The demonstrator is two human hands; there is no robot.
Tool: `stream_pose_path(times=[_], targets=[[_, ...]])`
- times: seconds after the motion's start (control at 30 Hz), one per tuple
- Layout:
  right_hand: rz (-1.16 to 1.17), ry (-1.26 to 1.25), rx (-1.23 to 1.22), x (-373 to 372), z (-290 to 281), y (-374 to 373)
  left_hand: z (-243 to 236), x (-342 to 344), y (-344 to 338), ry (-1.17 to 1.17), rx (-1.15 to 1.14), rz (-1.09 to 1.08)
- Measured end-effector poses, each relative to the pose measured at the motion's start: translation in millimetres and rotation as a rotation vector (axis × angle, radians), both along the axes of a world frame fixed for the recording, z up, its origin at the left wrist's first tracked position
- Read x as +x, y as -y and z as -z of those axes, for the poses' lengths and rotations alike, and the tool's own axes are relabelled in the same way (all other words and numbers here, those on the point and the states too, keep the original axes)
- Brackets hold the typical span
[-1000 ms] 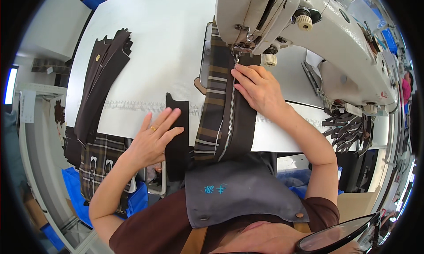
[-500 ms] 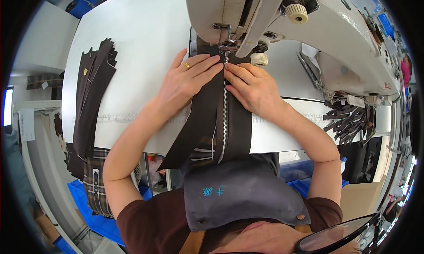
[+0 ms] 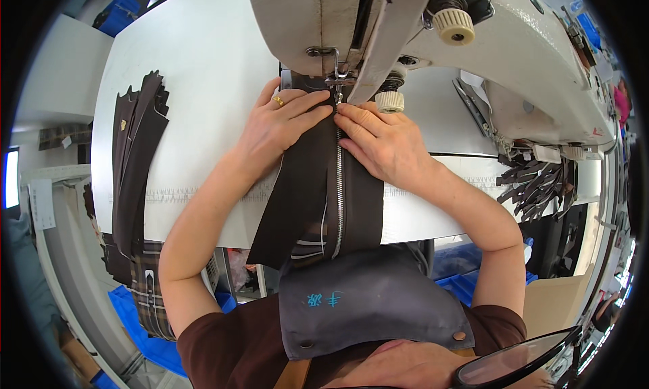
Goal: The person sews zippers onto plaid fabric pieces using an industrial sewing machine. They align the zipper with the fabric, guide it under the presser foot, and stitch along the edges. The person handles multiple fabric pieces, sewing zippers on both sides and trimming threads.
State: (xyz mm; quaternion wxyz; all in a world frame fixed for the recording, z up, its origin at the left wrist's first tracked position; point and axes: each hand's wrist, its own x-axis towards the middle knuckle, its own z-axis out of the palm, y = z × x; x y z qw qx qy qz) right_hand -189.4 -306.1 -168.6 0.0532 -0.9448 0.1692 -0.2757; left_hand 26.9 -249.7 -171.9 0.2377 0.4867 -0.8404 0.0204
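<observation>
A dark brown fabric piece (image 3: 363, 216) with a silver metal zipper (image 3: 340, 179) down its middle lies under the presser foot (image 3: 340, 83) of a white sewing machine (image 3: 324, 24). My left hand (image 3: 276, 122), with a gold ring on it, rests flat on the fabric left of the zipper, fingers stretched toward the teeth. On the other side, my right hand (image 3: 387, 140) lies with long fingers on the cloth along the zipper's right edge, thumb apart below them. Both sets of fingertips are just short of the foot. A plaid part (image 3: 311, 244) shows beneath the near end.
Dark fabric strips (image 3: 138, 152) lie at the table's left, with plaid pieces (image 3: 152, 287) hanging over the edge. To the right are tweezers (image 3: 473, 105) and a heap of small dark strips (image 3: 537, 186). A ruler scale (image 3: 179, 193) crosses the white table (image 3: 203, 71).
The whole view has shifted slightly. My hands and the zippered fabric sit a little closer to the presser foot; the hands keep the same flat pose.
</observation>
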Motion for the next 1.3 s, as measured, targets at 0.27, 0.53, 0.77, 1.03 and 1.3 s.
stream_pose_path(times=[0.27,0.53,0.77,1.03,1.3], targets=[[-0.005,-0.01,-0.01,-0.4,-0.2,0.8,0.0,-3.4,3.9,0.043,-0.033,-0.041],[0.002,-0.017,0.005,-0.6,-0.4,0.1,-2.3,-6.8,3.5,-0.002,0.001,-0.083],[-0.006,-0.004,0.01,-0.3,-0.8,-0.3,1.8,-4.3,1.8,0.013,-0.011,-0.083],[-0.025,0.027,0.06,-5.8,9.3,12.5,-13.1,-9.7,-9.9,0.103,0.175,-0.075],[0.089,-0.245,-0.064,-4.5,7.0,33.5,-9.8,-15.9,-19.3,0.111,0.204,-0.139]])
